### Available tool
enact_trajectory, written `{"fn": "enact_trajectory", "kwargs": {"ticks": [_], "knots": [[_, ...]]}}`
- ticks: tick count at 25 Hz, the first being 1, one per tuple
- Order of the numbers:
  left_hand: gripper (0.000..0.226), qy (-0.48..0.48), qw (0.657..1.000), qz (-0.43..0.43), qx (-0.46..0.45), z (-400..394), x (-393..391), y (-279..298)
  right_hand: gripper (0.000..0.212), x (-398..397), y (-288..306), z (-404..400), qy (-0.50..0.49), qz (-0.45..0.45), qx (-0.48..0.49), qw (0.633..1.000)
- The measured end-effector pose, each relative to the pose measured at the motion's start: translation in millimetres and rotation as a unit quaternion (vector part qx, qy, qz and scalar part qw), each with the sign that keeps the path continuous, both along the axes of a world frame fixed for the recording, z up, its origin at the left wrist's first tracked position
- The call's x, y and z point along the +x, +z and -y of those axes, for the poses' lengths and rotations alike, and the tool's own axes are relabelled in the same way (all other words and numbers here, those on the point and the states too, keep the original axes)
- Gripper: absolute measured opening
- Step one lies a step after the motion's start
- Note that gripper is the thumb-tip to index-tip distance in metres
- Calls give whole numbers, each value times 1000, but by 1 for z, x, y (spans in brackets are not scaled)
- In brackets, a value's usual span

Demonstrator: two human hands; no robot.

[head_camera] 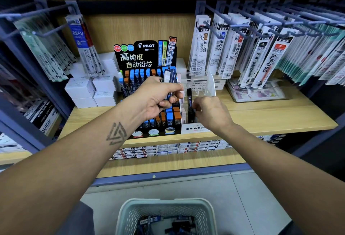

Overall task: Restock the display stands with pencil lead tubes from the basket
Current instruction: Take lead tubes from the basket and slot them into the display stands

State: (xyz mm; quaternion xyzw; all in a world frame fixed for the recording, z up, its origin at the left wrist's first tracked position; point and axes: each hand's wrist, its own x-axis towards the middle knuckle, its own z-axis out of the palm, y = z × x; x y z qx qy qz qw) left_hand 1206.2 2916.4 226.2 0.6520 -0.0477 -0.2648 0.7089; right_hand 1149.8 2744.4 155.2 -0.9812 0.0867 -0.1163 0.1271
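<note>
My left hand [160, 96] is curled round a small bundle of dark and blue plastic lead tubes [170, 78], held up in front of the black tiered Pilot display stand [149, 93], while my right hand [210, 112] pinches one slim black lead tube [190, 113] at the front of the clear acrylic Mono stand [203, 91] just beside it, near the front edge of the wooden shelf [261, 115]. The worry is that slot — it is narrow, and if I push the tube in tilted it may jam against the divider or knock the upright black tube [189, 97] standing just behind it. The acrylic looks light, so a hard push could slide the whole stand towards the back of the shelf or against the Pilot one. My left grip is the other risk: several smooth tubes fanned out in one fist can slip, and a dropped one could miss the pale green perforated plastic basket [130, 214] on the floor below me, which holds more tubes. I could also mix brands — putting a Pilot tube into the Mono rows.
</note>
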Motion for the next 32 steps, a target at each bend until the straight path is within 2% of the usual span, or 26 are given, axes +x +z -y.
{"fn": "enact_trajectory", "kwargs": {"ticks": [5,11,17,22,25,27,29,30,32], "knots": [[36,1,1000,-1,1,-1,-1,1,18,-3,4,-1,-14,-5,12,1000],[36,3,1000,-5,-5,-1,-3,3,24,-1,14,11,-19,-28,83,996],[42,3,1000,-4,2,-1,-2,2,22,-2,16,12,-35,-43,65,996],[38,-3,1000,-2,11,0,-5,3,17,-4,12,5,-37,-5,-1,999],[32,-15,1000,-11,12,0,-5,3,17,-1,15,10,-41,26,9,999],[20,-48,998,-35,18,1,-8,5,15,1,26,16,-51,50,66,995],[12,-88,993,-71,22,0,-12,6,18,1,40,20,-62,88,188,976],[13,-105,990,-87,20,0,-14,6,15,-1,48,19,-60,97,298,948],[18,-131,986,-105,18,-1,-18,6,5,-9,59,9,-20,54,536,843]]}}
